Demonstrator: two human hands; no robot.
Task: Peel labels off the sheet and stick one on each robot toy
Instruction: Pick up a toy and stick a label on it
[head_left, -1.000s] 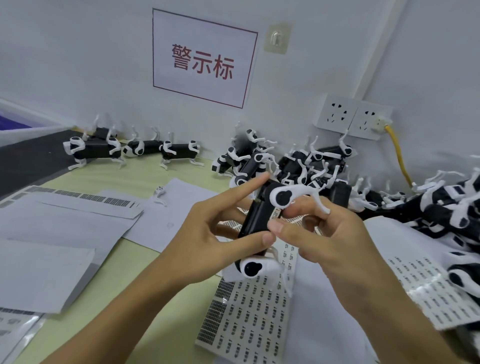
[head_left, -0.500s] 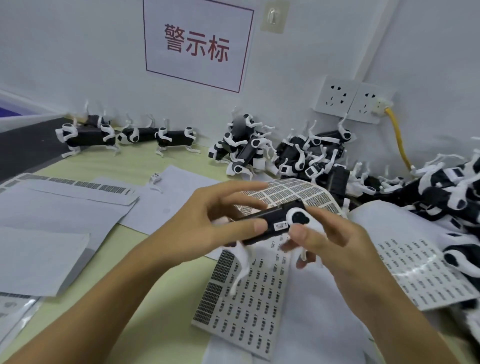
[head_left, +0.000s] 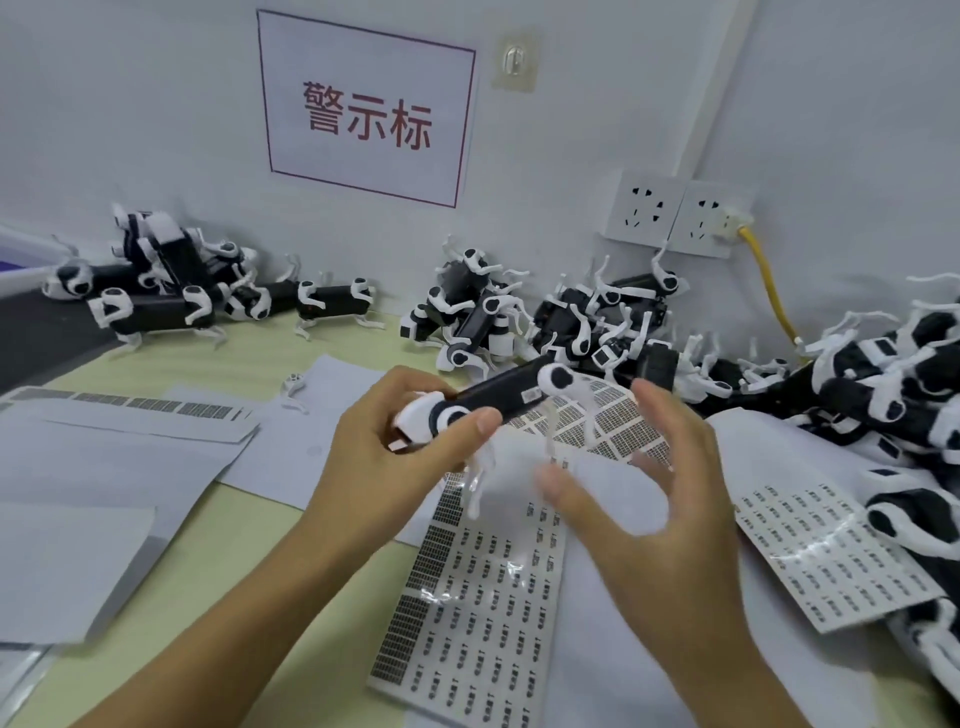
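My left hand grips a black-and-white robot toy by its white front end, holding it level above the table. A small white label shows on the toy's black side near the rear leg. My right hand hovers just right of the toy with fingers spread, holding nothing. Below both hands lies a label sheet with rows of small printed labels. A second label sheet lies to the right.
Several robot toys stand by the wall at left, a heap sits at centre, and a large pile fills the right. Blank backing sheets cover the left table. Wall sockets with a yellow cable are behind.
My right hand has let go of the toy and opened, moving off to the right. My left hand has turned the toy level and shifted it slightly left.
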